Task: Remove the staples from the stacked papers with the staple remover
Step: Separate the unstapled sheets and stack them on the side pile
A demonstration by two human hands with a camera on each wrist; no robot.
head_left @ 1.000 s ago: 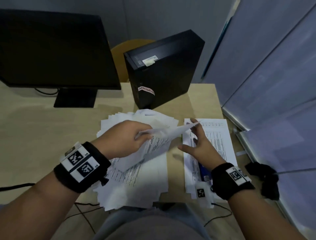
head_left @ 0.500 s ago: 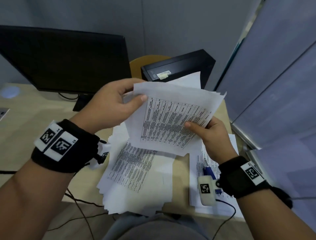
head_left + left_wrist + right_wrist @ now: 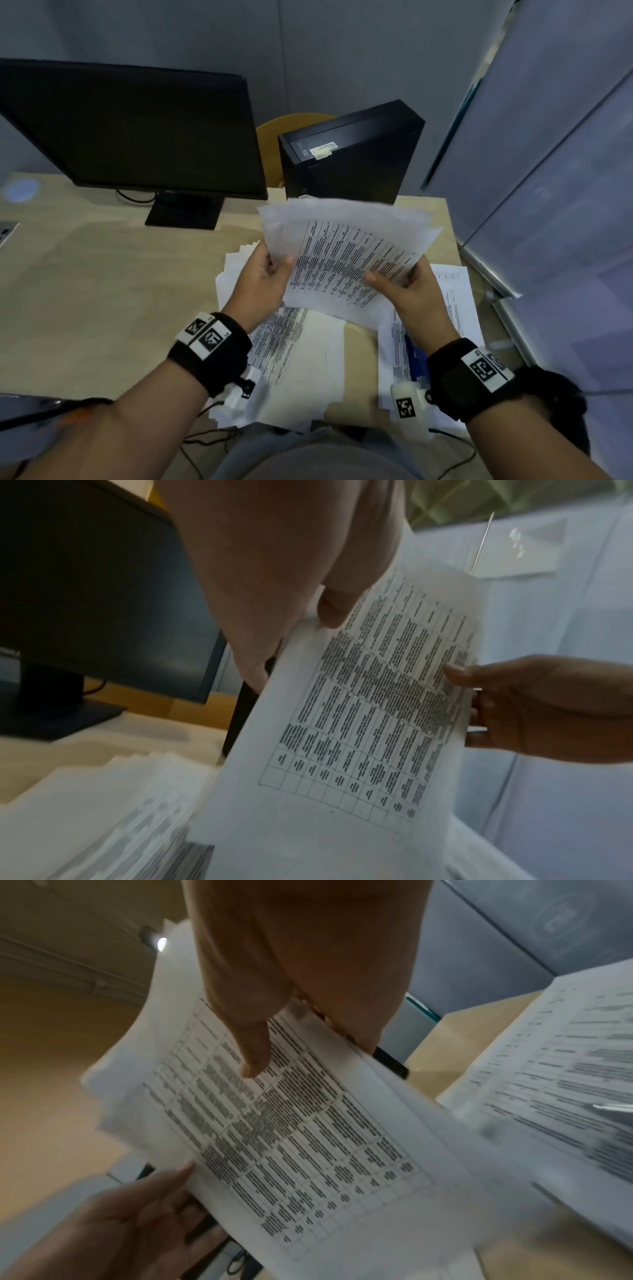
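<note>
Both hands hold one sheaf of papers point(image 3: 349, 253) with a printed table, tilted and raised above the desk. My left hand point(image 3: 277, 270) pinches its left edge, thumb on top point(image 3: 332, 610). My right hand point(image 3: 394, 281) grips its lower right edge, thumb on the print point(image 3: 253, 1053). The sheaf fills both wrist views point(image 3: 359, 723) point(image 3: 308, 1137). No staple shows on it. A messy pile of papers point(image 3: 298, 359) lies below on the left, a second pile point(image 3: 455, 301) on the right. A blue tool point(image 3: 411, 356) lies on the right pile, mostly hidden by my right wrist.
A black monitor point(image 3: 137, 130) stands at the back left of the wooden desk point(image 3: 102, 291). A black computer case point(image 3: 352, 154) stands just behind the sheaf. Grey partition panels point(image 3: 548, 171) close off the right side. Cables hang at the desk's near edge.
My left hand lifted the sheaf off the left pile and my right hand took hold of its other side. Both hands now hold it lower and farther out than half a second ago.
</note>
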